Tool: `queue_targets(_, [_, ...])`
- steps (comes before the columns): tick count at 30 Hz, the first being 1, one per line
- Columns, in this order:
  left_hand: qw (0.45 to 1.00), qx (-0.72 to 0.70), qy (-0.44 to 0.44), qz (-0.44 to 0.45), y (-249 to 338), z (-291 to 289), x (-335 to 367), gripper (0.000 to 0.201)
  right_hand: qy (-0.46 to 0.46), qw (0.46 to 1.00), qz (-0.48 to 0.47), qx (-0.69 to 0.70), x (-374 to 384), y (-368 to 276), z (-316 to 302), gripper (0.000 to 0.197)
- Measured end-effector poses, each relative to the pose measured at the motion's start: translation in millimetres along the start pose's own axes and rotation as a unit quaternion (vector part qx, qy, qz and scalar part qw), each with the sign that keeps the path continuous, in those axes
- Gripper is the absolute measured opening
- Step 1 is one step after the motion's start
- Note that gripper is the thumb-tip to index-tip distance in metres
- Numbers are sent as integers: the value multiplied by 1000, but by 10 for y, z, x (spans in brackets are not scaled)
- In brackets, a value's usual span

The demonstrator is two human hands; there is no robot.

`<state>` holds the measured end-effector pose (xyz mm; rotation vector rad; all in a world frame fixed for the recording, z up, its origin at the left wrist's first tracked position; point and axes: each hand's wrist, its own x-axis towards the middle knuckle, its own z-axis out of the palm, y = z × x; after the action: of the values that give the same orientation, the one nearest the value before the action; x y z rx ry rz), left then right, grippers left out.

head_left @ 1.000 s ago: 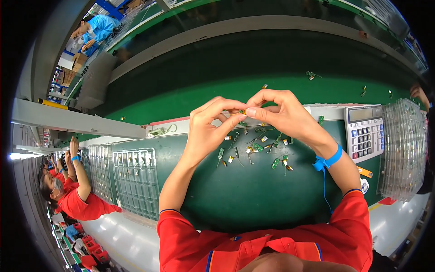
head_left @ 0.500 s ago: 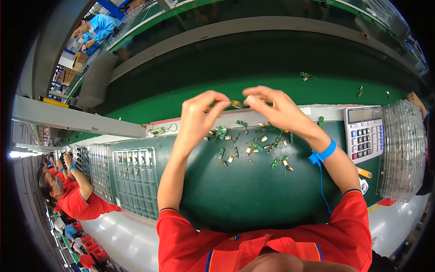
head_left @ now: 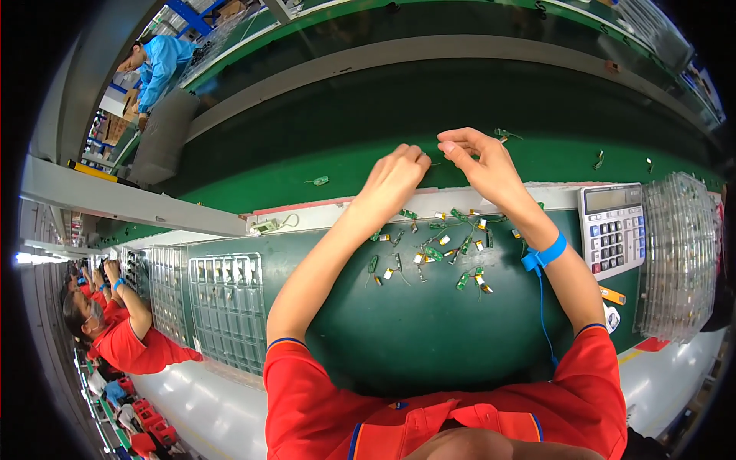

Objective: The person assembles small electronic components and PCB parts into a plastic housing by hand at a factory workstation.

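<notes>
Over the near edge of the green belt, my left hand point(head_left: 397, 175) is closed with its fingers curled down. Its fingertips, and whatever they may hold, are hidden. A thin dark bit shows beside them. Close on its right, my right hand point(head_left: 483, 165) has thumb and forefinger brought together, what is between them too small to make out. A green circuit board point(head_left: 318, 181) with a thin wire lies on the belt left of my left hand. Below both hands, several small green boards point(head_left: 431, 251) with wires and silver-yellow parts are scattered on the dark green worktop point(head_left: 368, 330).
A calculator point(head_left: 611, 230) stands at the right, beside stacked clear trays point(head_left: 678, 261) and an orange-handled tool point(head_left: 612, 295). Left lies a clear compartment tray point(head_left: 228, 307). More boards point(head_left: 599, 159) rest on the belt. Co-workers sit left point(head_left: 126, 330) and far left point(head_left: 162, 65).
Both hands came away from the board between them; the left moved right, the right slightly up. A board now shows on the belt at left. Belt boards shifted a little left.
</notes>
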<state>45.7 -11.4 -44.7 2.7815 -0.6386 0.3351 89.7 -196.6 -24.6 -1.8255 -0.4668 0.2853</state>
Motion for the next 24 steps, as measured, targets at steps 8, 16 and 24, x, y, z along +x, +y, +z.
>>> queue_targets(8, [753, -607, -17, -254, -28, -446, -73, 21, -43, 998, -55, -1, -55, 24, -39, 30])
queue_targets(16, [704, -671, 42, -229, 139, -535, -243, 28, -51, 991, -69, 104, -234, -384, 54, 20])
queue_targets(24, [726, -640, 96, -232, 196, -557, -278, 19, 4, 990, -94, 105, -314, -497, 107, 15])
